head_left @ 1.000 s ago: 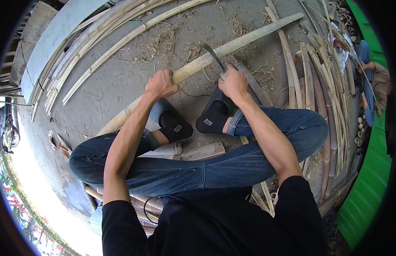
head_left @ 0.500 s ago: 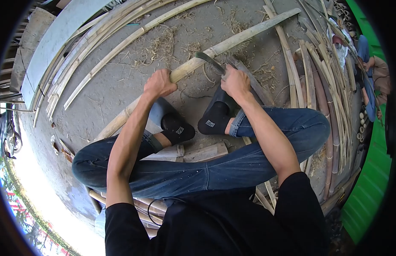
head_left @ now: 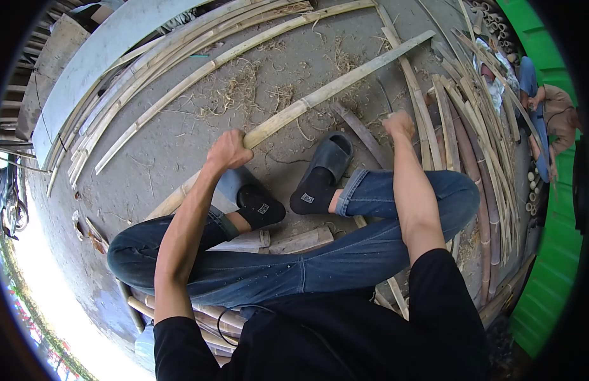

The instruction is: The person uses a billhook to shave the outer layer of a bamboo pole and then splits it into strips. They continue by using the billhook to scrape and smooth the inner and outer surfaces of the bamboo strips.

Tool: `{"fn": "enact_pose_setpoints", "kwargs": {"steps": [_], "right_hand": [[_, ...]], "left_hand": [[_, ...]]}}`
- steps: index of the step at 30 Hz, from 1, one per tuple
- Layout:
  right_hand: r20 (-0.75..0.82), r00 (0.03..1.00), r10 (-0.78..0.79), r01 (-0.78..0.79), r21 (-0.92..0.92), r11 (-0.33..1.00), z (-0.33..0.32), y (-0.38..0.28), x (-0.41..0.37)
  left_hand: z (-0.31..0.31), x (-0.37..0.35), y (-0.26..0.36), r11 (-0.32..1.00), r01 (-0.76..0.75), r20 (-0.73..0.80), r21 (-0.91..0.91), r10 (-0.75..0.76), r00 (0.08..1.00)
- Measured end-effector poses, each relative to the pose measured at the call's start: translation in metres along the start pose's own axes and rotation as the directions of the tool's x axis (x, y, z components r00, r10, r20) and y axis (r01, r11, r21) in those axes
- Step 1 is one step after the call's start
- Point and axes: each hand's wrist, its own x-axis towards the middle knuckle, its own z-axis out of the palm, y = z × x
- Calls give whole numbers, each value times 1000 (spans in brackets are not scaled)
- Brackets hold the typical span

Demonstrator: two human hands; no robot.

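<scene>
A long split bamboo pole (head_left: 326,93) slants from beside my left knee up to the far right. My left hand (head_left: 230,150) is closed around it near its middle. Out to the right, apart from the pole, my right hand (head_left: 399,124) is closed on a curved knife. Its dark blade (head_left: 384,94) points away from me and shows only as a thin line; the handle is hidden in my fist. Below the pole, between my hands, are my feet in dark slides (head_left: 332,155).
Curly shavings (head_left: 240,86) litter the concrete beyond the pole. Long bamboo strips (head_left: 174,82) lie at the left; more strips (head_left: 491,146) are piled at the right. Several cut bamboo pieces (head_left: 304,241) lie under my legs. Another person (head_left: 551,114) sits at the far right by a green panel.
My right hand has swung right with the knife, whose blade was over the pole before. My left hand still grips the pole and sits slightly lower in view.
</scene>
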Motion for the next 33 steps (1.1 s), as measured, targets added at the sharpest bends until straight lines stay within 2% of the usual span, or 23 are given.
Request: {"fn": "enact_pose_setpoints", "kwargs": {"steps": [1, 3, 4, 5, 7, 8, 10, 11, 13, 14, 15, 17, 18, 19, 20, 24, 27, 31, 33], "right_hand": [[-10, 1000, -26, 26, -17, 1000, 0, -6, 4], [-92, 996, 2, 33, 376, 926, 24, -14, 3], [-201, 977, -73, 149, 393, 907, 30, -30, 1], [-189, 976, -106, 170, 365, 915, 33, -39, -1], [-162, 931, -326, 364, 432, 825, 0, -81, -52], [-148, 923, -355, 384, 408, 829, -14, -97, -75], [-186, 744, -642, 659, 363, 659, -29, -110, -117], [-170, 741, -650, 661, 356, 660, -28, -106, -123], [1, 616, -788, 778, 154, 608, -27, -94, -132], [-6, 594, -805, 794, 167, 585, -27, -88, -138], [21, 585, -811, 800, 149, 581, -24, -84, -135], [284, 752, -594, 463, 414, 784, -9, -74, -125], [305, 750, -587, 459, 401, 793, 0, -74, -123], [252, 770, -586, 410, 509, 757, 11, -76, -122], [194, 792, -579, 364, 612, 702, 20, -78, -120], [233, 745, -625, 432, 546, 718, 35, -80, -118], [203, 802, -561, 433, 449, 782, 43, -78, -115], [211, 834, -510, 398, 411, 820, 38, -75, -107], [417, 762, -495, 272, 488, 829, 36, -74, -112]], "left_hand": [[-6, 2, -2, 1000, 15, -17, -24, -16, 1000], [-9, 0, -7, 999, 3, 88, -38, 0, 996], [-8, 2, -7, 998, -1, 58, -56, 4, 998], [-8, 5, -8, 996, 32, 59, -85, -27, 998], [-7, 10, -11, 996, -14, 79, -85, 21, 997], [-9, 9, -10, 993, 12, 76, -115, -3, 997], [-12, 8, -10, 994, -33, 103, -109, 44, 994], [-10, 8, -11, 992, -19, 108, -122, 32, 994], [3, 7, -13, 991, -45, 87, -122, 56, 995], [12, 6, -13, 988, -31, 97, -149, 46, 994], [19, 6, -14, 987, -36, 100, -156, 53, 994], [32, 8, -18, 983, -25, 110, -185, 46, 993], [38, 9, -22, 979, -49, 51, -196, 61, 997], [39, 7, -21, 976, -77, -4, -202, 78, 997], [36, 8, -22, 973, -96, 16, -210, 102, 995], [29, 10, -15, 977, -91, -6, -193, 92, 996], [23, 12, -8, 986, -28, 99, -162, 45, 994], [26, 11, -5, 989, -44, 92, -141, 58, 994], [26, 12, -5, 990, -55, 77, -130, 65, 995]]}}
